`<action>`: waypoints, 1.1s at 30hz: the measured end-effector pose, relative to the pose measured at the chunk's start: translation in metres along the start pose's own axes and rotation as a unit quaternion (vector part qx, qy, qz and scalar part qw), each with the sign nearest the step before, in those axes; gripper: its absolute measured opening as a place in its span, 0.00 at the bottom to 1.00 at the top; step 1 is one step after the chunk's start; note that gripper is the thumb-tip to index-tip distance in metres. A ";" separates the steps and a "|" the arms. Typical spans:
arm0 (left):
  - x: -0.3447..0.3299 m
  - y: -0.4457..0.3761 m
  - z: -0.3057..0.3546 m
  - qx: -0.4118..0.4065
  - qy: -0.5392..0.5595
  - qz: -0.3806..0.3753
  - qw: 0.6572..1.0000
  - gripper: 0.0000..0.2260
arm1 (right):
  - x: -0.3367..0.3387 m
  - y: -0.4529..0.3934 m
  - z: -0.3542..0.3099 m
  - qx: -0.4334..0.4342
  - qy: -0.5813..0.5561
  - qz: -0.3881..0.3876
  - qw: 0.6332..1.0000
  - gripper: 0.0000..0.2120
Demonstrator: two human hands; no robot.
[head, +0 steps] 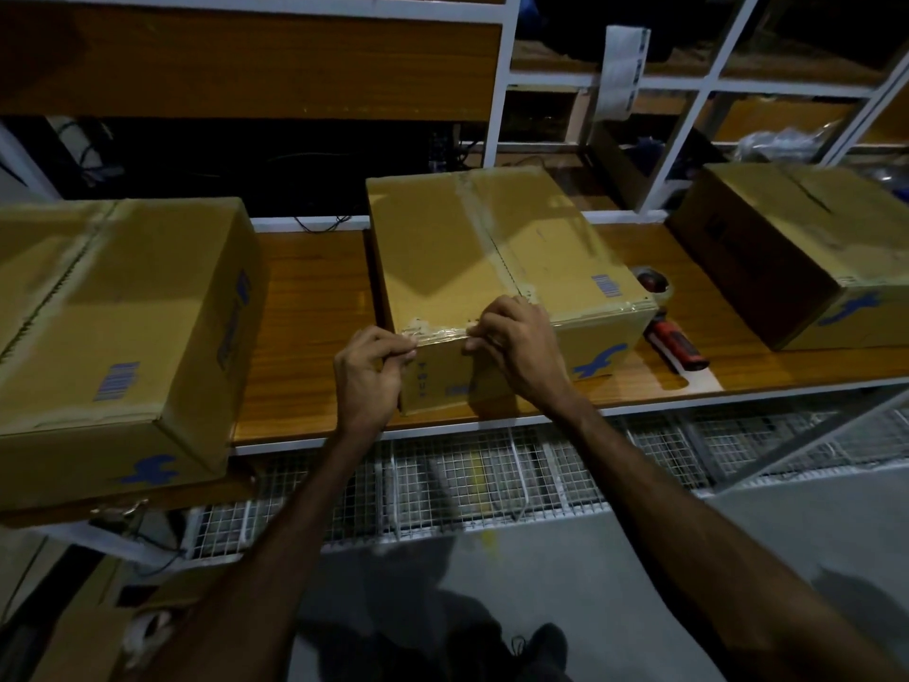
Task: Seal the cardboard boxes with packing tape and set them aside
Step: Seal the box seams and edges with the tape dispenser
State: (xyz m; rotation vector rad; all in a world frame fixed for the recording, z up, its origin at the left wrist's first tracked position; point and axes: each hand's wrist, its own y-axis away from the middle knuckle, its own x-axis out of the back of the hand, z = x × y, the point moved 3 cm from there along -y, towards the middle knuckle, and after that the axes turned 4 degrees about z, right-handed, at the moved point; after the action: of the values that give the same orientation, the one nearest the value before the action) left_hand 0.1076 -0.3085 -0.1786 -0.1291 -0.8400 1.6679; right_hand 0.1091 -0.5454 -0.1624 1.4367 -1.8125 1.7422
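On the wooden bench (315,307), both hands, left (369,374) and right (516,349), pinch clear tape (438,332) along the middle box's (492,248) near edge.

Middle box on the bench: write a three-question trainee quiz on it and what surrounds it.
1. True or false: both hands are at the near top edge of the middle box.
2. Which tool lies on the wooden bench just right of that box? A) scissors B) a tape dispenser with a red handle C) a marker
3. Fill in: counting the middle one, ___ cardboard boxes stand on the bench.

Key
1. True. The left hand and right hand pinch clear tape along that edge.
2. B, the tape dispenser, partly hidden behind the box corner.
3. Three: also the left box and the right box.
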 end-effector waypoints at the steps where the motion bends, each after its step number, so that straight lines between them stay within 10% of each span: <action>1: -0.001 0.000 0.000 0.001 0.004 0.003 1.000 0.09 | 0.008 0.004 0.012 -0.010 0.006 0.005 1.000 0.13; 13: -0.008 0.003 0.002 -0.002 -0.012 0.029 1.000 0.09 | 0.098 0.037 0.164 -0.121 0.138 -0.031 0.983 0.15; 17: -0.008 0.004 0.007 0.008 -0.015 0.040 0.999 0.09 | 0.104 0.048 0.190 -0.236 0.007 0.029 0.971 0.13; 22: -0.012 0.011 0.018 0.009 -0.012 0.098 0.995 0.09 | 0.079 0.063 0.180 -0.395 -0.194 0.206 0.874 0.14; 33: -0.026 0.021 0.027 0.077 -0.020 0.159 0.984 0.10 | 0.037 0.072 0.166 -0.528 -0.295 0.213 0.767 0.26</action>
State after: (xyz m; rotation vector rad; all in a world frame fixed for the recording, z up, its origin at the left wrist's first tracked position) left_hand 0.0848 -0.3450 -0.1801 -0.1284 -0.7453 2.0354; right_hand 0.1087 -0.7203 -0.2221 1.0899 -2.8520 0.0335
